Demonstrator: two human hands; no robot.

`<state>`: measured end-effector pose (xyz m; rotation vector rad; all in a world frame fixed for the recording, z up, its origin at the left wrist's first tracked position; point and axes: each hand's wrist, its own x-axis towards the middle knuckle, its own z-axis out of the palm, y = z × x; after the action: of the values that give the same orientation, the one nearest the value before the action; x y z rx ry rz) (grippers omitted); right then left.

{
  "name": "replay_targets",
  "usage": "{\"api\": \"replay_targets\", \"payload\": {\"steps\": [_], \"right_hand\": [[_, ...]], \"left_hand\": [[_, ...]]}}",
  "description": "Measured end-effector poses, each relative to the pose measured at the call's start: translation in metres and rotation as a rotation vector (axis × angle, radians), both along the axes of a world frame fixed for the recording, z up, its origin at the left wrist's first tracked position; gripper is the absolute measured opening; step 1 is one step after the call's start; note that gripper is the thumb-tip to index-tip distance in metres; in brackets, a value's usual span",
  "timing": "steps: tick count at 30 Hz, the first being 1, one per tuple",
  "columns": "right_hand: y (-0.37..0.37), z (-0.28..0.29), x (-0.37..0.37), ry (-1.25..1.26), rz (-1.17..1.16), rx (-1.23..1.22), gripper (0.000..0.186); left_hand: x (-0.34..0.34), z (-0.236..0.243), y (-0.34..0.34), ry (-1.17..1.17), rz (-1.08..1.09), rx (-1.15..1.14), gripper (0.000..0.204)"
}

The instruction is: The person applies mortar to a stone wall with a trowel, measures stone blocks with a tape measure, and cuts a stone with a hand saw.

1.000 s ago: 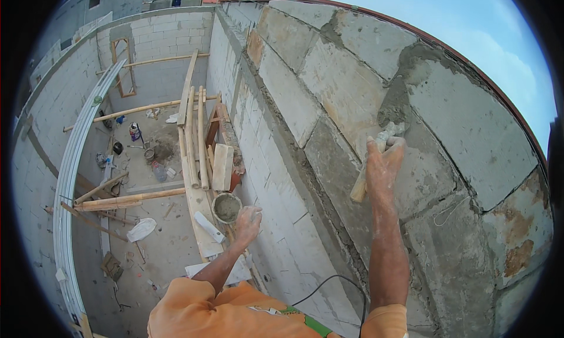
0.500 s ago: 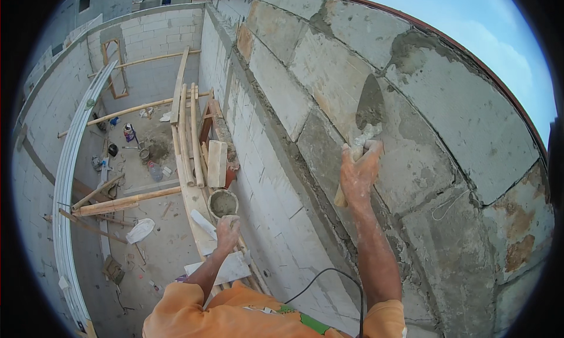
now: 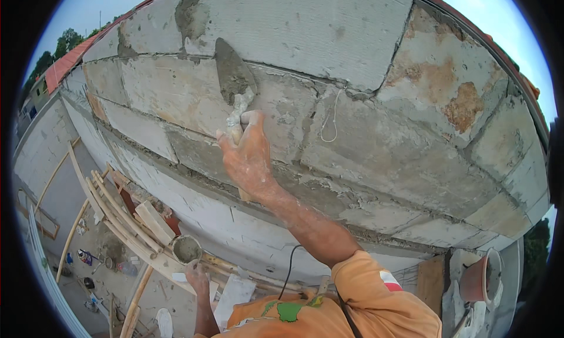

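Note:
My right hand grips the wooden handle of a pointed trowel, whose mortar-smeared blade lies against the block wall around a horizontal joint. My left hand is low in the picture, fingers curled, just below a round container of wet mortar; whether it holds anything is unclear. The wall has rough mortar seams, rust-coloured stains and a loop of thin string hanging right of the trowel.
Bamboo poles and planks span the drop on the left above a cluttered floor. A bucket stands at lower right. A thin black cable hangs near my body. A red roof shows at upper left.
The view has swung right, facing the wall more squarely. The trowel blade now shows broadside against the wall. My left hand moved from beside the mortar container to below it.

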<state>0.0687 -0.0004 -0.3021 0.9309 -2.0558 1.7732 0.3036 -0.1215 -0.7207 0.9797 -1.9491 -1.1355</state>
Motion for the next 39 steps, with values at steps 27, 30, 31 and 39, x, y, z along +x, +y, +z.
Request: {"api": "replay_targets", "payload": {"steps": [27,30,31,39], "right_hand": [[0.520,-0.082,0.213,-0.157,-1.086,-0.272,0.037],[0.558,-0.079,0.279,-0.200,-1.317,-0.364,0.035],[0.569,-0.071,0.305,-0.203,-1.394,-0.382,0.035],[0.719,-0.058,0.462,-0.243,-1.980,-0.229,0.026]], "left_hand": [[-0.161,0.062,0.191,-0.239,-1.327,0.007,0.025],[-0.163,0.079,0.245,-0.245,-1.468,-0.060,0.025],[-0.164,0.084,0.266,-0.228,-1.509,-0.087,0.025],[-0.182,0.104,0.403,-0.285,-1.665,-0.128,0.023]]}}
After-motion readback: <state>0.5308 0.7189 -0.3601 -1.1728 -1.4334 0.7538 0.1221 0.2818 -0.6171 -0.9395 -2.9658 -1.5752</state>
